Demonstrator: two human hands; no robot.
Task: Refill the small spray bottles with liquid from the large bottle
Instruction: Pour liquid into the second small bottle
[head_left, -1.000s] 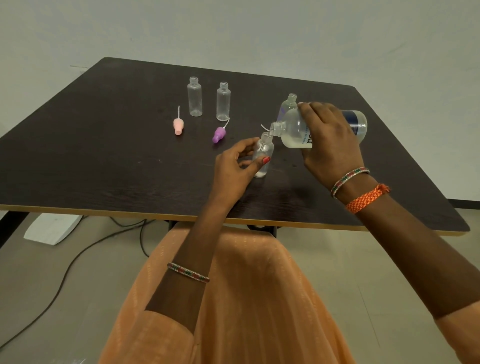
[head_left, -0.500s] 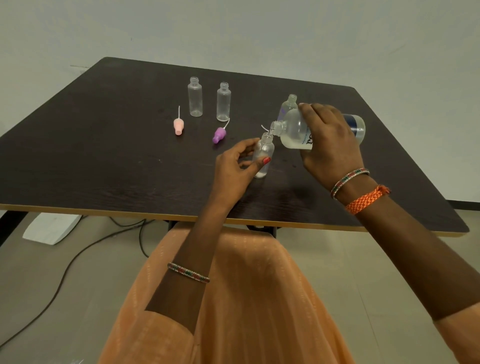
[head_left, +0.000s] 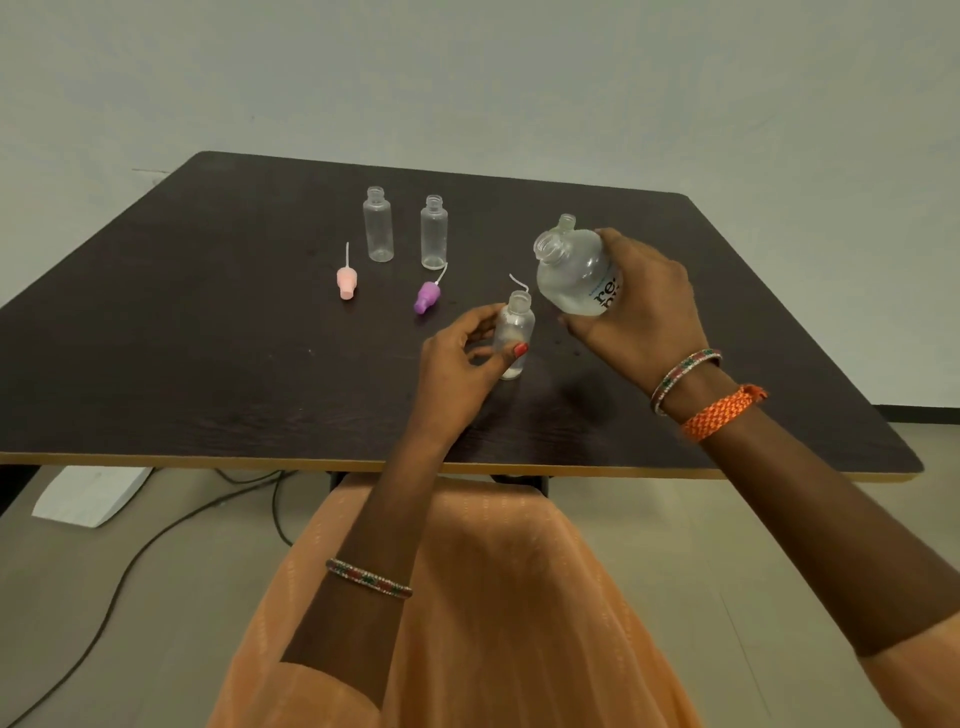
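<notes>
My left hand (head_left: 460, 364) pinches a small clear spray bottle (head_left: 514, 332) that stands uncapped on the dark table (head_left: 208, 364), with a little liquid in its base. My right hand (head_left: 639, 312) grips the large clear bottle (head_left: 574, 275), which is tilted up with its open mouth facing up and left, apart from the small bottle. Two more small clear bottles (head_left: 378, 224) (head_left: 434, 232) stand uncapped at the back. Another small bottle's neck (head_left: 566, 222) shows behind the large bottle.
A pink spray cap (head_left: 346, 280) and a purple spray cap (head_left: 427, 297) with thin tubes lie on the table left of my hands. A thin white tube (head_left: 519, 283) lies behind the held small bottle. Cables and a white box (head_left: 88, 493) are on the floor.
My right hand has raised the large bottle's mouth away from the small bottle's neck, so it no longer pours. My left hand has kept hold of the small bottle.
</notes>
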